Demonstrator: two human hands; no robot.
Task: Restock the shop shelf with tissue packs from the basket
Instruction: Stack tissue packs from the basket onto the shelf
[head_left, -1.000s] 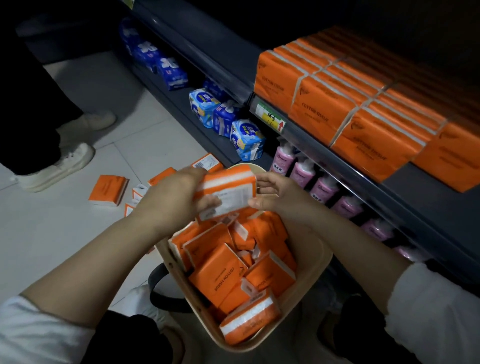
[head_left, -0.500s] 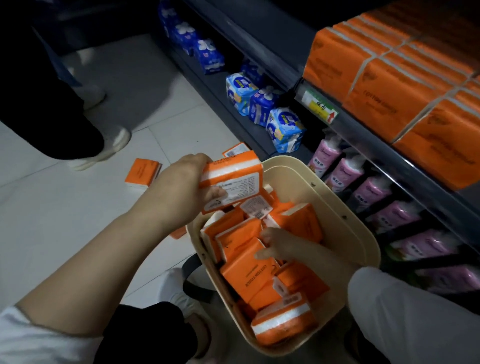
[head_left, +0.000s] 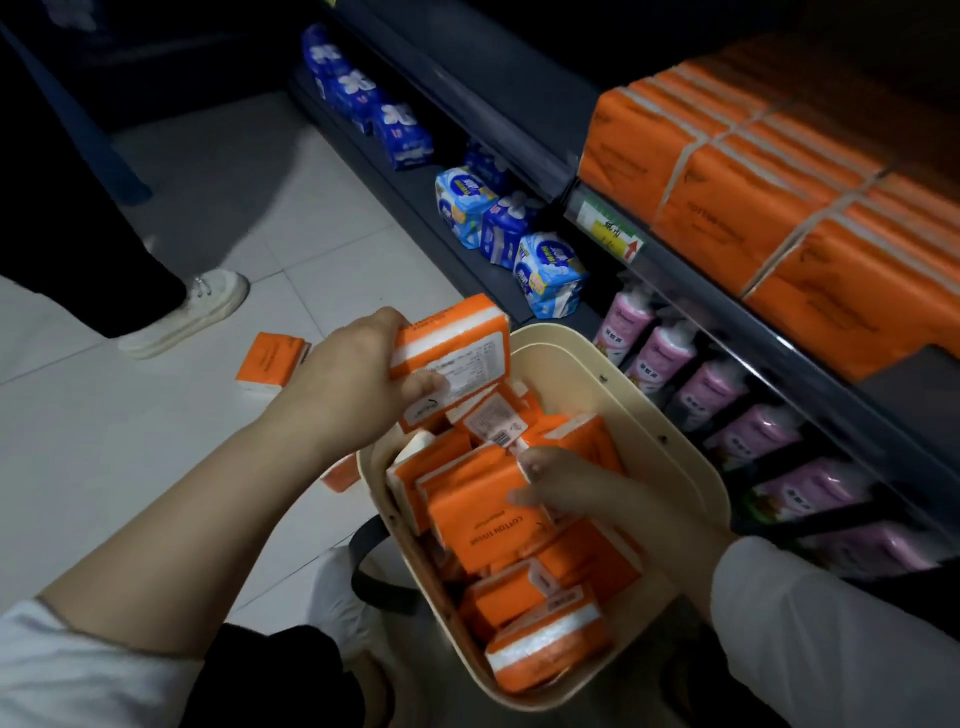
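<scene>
Our left hand (head_left: 353, 384) grips stacked orange-and-white tissue packs (head_left: 449, 353); our right hand (head_left: 566, 483) has dropped into the cream plastic basket (head_left: 665, 431), pinching another orange pack (head_left: 478, 525). Gathering continues; shelving waits.

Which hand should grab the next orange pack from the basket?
Right, probably: the right hand is down inside the cream plastic basket, pinching an orange tissue pack, while the left hand is full, gripping an orange-and-white pack.
</scene>
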